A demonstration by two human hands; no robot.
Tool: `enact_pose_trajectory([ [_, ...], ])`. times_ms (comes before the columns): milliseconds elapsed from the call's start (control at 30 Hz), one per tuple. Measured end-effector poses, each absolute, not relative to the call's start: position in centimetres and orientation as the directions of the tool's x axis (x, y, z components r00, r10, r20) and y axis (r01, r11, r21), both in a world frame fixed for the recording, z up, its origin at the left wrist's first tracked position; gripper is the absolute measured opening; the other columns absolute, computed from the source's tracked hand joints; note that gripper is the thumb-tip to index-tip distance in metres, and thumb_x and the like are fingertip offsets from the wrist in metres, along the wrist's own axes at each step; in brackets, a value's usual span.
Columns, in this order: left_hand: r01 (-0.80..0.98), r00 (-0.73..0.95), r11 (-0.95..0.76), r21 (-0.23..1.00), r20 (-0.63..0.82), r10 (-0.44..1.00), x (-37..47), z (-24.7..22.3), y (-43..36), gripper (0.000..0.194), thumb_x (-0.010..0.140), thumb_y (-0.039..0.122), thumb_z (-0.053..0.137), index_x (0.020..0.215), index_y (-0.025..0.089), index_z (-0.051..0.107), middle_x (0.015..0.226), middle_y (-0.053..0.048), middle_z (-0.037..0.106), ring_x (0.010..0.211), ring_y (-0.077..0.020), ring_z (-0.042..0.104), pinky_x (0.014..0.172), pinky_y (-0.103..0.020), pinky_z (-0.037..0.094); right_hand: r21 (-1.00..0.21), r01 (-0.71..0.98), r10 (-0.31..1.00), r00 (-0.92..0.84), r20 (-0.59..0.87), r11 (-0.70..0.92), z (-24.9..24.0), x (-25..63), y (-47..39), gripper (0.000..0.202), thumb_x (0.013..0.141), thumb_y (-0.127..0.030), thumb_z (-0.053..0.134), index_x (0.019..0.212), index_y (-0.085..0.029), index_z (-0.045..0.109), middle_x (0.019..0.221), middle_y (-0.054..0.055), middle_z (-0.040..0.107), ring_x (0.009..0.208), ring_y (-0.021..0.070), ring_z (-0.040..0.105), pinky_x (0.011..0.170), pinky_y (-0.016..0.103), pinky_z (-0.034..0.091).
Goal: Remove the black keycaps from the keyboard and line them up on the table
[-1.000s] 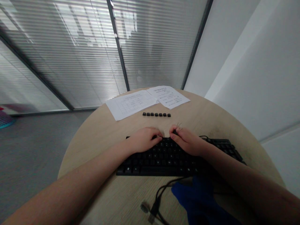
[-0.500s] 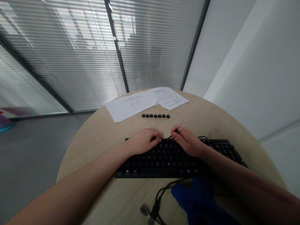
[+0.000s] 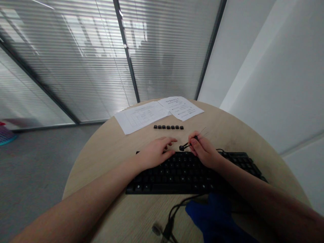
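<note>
A black keyboard [image 3: 172,179] lies across the table in front of me. My right hand [image 3: 204,152] is closed around a dark keycap puller [image 3: 195,138] above the keyboard's back edge; thin wires stick out past the fingers. At the puller's left end hangs a black keycap [image 3: 181,148], just beyond the keyboard. My left hand [image 3: 155,152] rests over the upper left keys, holding nothing, its fingers apart and its index finger pointing toward the keycap. Behind the keyboard several loose black keycaps [image 3: 168,127] stand in a neat row.
Two printed paper sheets [image 3: 141,116] lie at the back of the round wooden table [image 3: 101,148]. In front of the keyboard are a cable with a USB plug [image 3: 168,229], a small round brush-like item [image 3: 156,229] and a blue cloth [image 3: 215,217]. Blinds and a wall stand behind.
The puller has lifted a keycap off the keyboard, and my right hand has shifted slightly right. The fingers of my left hand have spread and straightened.
</note>
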State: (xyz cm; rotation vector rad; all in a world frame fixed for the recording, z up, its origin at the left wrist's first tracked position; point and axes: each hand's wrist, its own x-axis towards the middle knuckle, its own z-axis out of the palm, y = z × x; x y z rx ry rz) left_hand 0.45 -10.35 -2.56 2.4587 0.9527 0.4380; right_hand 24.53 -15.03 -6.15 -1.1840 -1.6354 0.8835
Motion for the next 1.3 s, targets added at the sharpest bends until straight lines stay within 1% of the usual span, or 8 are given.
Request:
enact_pose_trajectory([
  [100, 0.506, 0.704, -0.669, 0.545, 0.188, 0.685, 0.9, -1.5, -10.8, 0.031, 0.093, 0.03, 0.065, 0.123, 0.023, 0.069, 0.116, -0.007, 0.074, 0.097, -0.0216, 0.07, 0.088, -0.036, 0.056, -0.895, 0.291, 0.939, -0.163, 0.303, 0.339, -5.9, 24.2, -15.2, 0.03, 0.106, -0.052, 0.044, 0.097, -0.025, 0.051, 0.067, -0.005, 0.049, 0.054, 0.0132, 0.045, 0.051, 0.027, 0.035],
  [300, 0.526, 0.675, -0.646, 0.553, 0.19, 0.712, 2.5, -0.2, -11.2, 0.014, 0.09, 0.023, 0.064, 0.098, 0.024, 0.076, 0.092, -0.001, 0.078, 0.083, -0.0182, 0.071, 0.081, -0.034, 0.056, -0.915, 0.207, 0.937, -0.118, 0.328, 0.346, -5.4, 23.7, -15.2, 0.041, 0.104, -0.062, 0.042, 0.093, -0.024, 0.05, 0.067, -0.005, 0.05, 0.053, 0.0126, 0.044, 0.051, 0.027, 0.034],
  [567, 0.497, 0.736, -0.6, 0.627, 0.061, 0.675, 3.8, -0.4, -9.8, 0.014, 0.08, 0.016, 0.062, 0.09, 0.021, 0.07, 0.081, 0.001, 0.074, 0.069, -0.0153, 0.064, 0.065, -0.028, 0.051, -0.908, 0.188, 0.927, -0.072, 0.368, 0.375, -5.8, 24.0, -14.6, 0.044, 0.102, -0.066, 0.044, 0.088, -0.025, 0.049, 0.063, -0.005, 0.043, 0.053, 0.0141, 0.04, 0.05, 0.028, 0.032],
  [733, 0.407, 0.743, -0.607, 0.682, 0.139, 0.655, 3.7, -0.1, -7.1, 0.008, 0.081, 0.018, 0.062, 0.089, 0.018, 0.064, 0.085, -0.001, 0.073, 0.077, -0.0147, 0.067, 0.072, -0.028, 0.054, -0.943, 0.004, 0.934, 0.137, 0.329, 0.332, -5.5, 23.5, -13.7, 0.05, 0.095, -0.074, 0.05, 0.084, -0.026, 0.044, 0.061, -0.007, 0.038, 0.05, 0.0127, 0.036, 0.046, 0.026, 0.03],
  [933, 0.515, 0.711, -0.692, 0.505, 0.199, 0.674, 7.2, -0.3, -2.0, 0.013, 0.083, 0.017, 0.06, 0.093, 0.017, 0.068, 0.088, -0.004, 0.074, 0.08, -0.0179, 0.067, 0.079, -0.034, 0.055, -0.935, -0.125, 0.886, 0.383, 0.263, 0.331, -4.9, 23.6, -12.8, 0.052, 0.089, -0.077, 0.054, 0.084, -0.026, 0.044, 0.062, -0.008, 0.034, 0.049, 0.0105, 0.032, 0.042, 0.023, 0.028],
  [1133, 0.565, 0.777, -0.793, 0.226, 0.177, 0.604, 11.4, -1.7, 0.6, 0.015, 0.082, 0.021, 0.067, 0.094, 0.022, 0.076, 0.099, -0.005, 0.078, 0.101, -0.027, 0.068, 0.097, -0.041, 0.049, -0.924, -0.064, 0.867, 0.377, 0.327, 0.376, -5.2, 23.7, -12.9, 0.049, 0.094, -0.074, 0.05, 0.086, -0.026, 0.044, 0.065, -0.006, 0.037, 0.05, 0.0119, 0.034, 0.043, 0.025, 0.029],
  [1233, 0.558, 0.807, -0.82, 0.126, 0.146, 0.572, 11.8, -2.1, 0.7, 0.013, 0.083, 0.023, 0.066, 0.092, 0.023, 0.076, 0.097, -0.006, 0.079, 0.102, -0.0286, 0.069, 0.101, -0.044, 0.045, -0.92, -0.02, 0.864, 0.353, 0.36, 0.391, -5.5, 23.9, -13.0, 0.045, 0.098, -0.071, 0.047, 0.088, -0.027, 0.045, 0.063, -0.006, 0.037, 0.051, 0.0135, 0.036, 0.044, 0.026, 0.029],
  [1300, 0.55, 0.82, -0.832, 0.08, 0.138, 0.555, 11.7, -2.3, 0.7, 0.015, 0.085, 0.023, 0.065, 0.094, 0.022, 0.076, 0.097, -0.007, 0.079, 0.101, -0.0288, 0.069, 0.101, -0.045, 0.044, -0.929, 0.039, 0.898, 0.245, 0.365, 0.367, -5.8, 24.2, -13.0, 0.045, 0.1, -0.07, 0.041, 0.092, -0.027, 0.046, 0.064, -0.005, 0.039, 0.053, 0.0147, 0.038, 0.047, 0.027, 0.031],
])
